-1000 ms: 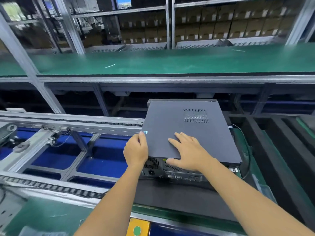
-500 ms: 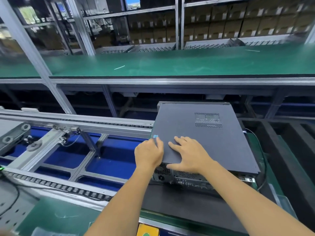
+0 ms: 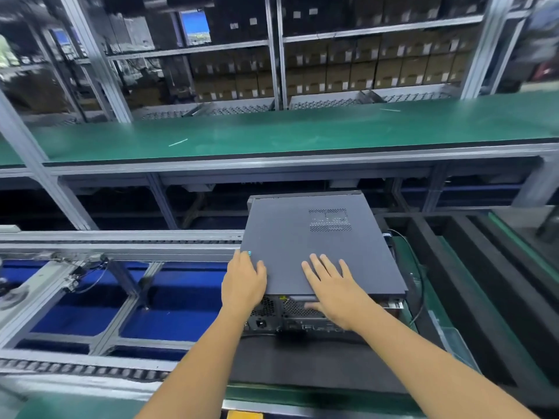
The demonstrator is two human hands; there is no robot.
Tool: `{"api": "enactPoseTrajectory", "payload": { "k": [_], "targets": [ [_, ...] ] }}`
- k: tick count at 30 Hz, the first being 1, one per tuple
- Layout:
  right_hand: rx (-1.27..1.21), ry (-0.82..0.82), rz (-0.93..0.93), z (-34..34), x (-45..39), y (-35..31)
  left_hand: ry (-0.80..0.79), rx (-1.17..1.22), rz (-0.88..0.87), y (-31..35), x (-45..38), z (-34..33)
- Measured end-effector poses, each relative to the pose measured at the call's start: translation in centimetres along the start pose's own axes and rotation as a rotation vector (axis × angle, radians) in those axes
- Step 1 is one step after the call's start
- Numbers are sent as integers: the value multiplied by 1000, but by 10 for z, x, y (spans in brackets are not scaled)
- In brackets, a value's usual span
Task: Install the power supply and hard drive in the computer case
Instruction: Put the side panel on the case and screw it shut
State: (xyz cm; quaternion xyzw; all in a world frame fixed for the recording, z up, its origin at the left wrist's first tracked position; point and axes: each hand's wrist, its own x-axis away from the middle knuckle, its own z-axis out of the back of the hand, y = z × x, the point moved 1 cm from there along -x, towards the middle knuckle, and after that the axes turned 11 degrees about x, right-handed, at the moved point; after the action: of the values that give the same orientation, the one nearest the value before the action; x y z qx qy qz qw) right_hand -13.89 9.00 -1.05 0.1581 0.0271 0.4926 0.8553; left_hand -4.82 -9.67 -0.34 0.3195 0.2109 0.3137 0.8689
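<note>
A dark grey computer case (image 3: 305, 237) lies flat on a black mat, its side cover on top and its rear ports facing me. My left hand (image 3: 244, 282) rests at the cover's near left corner, fingers laid over the edge. My right hand (image 3: 331, 285) lies flat on the near part of the cover with fingers spread, and its thumb hangs over the rear edge. The power supply and hard drive are not visible; the cover hides the inside.
A black mat (image 3: 317, 367) lies under the case. To the left runs a conveyor frame (image 3: 121, 246) over blue panels. Black foam trays (image 3: 484, 282) stand to the right. A cable (image 3: 419, 285) runs along the case's right side. A long green bench (image 3: 272, 131) spans the back.
My left hand has gone from a curled grip at the cover's corner to fingers laid flat. My right hand has slid slightly right on the cover.
</note>
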Motion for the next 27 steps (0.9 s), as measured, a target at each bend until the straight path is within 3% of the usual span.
{"api": "enactPoseTrajectory", "payload": {
  "k": [6, 12, 15, 18, 23, 27],
  "targets": [
    [21, 33, -31, -8, 4, -6, 69, 62, 78, 5, 10, 4],
    [39, 42, -31, -6, 0, -2, 135, -70, 73, 11, 10, 15],
    [28, 54, -31, -1, -1, -2, 145, -65, 162, 15, 5, 20],
    [16, 66, -50, -1, 1, -4, 68, -67, 246, 13, -4, 23],
    [-36, 82, -35, 5, 4, -2, -116, 336, 433, 6, -35, 32],
    [-279, 107, -1, 15, 14, 14, -178, 438, 475, -6, -44, 30]
  ]
}}
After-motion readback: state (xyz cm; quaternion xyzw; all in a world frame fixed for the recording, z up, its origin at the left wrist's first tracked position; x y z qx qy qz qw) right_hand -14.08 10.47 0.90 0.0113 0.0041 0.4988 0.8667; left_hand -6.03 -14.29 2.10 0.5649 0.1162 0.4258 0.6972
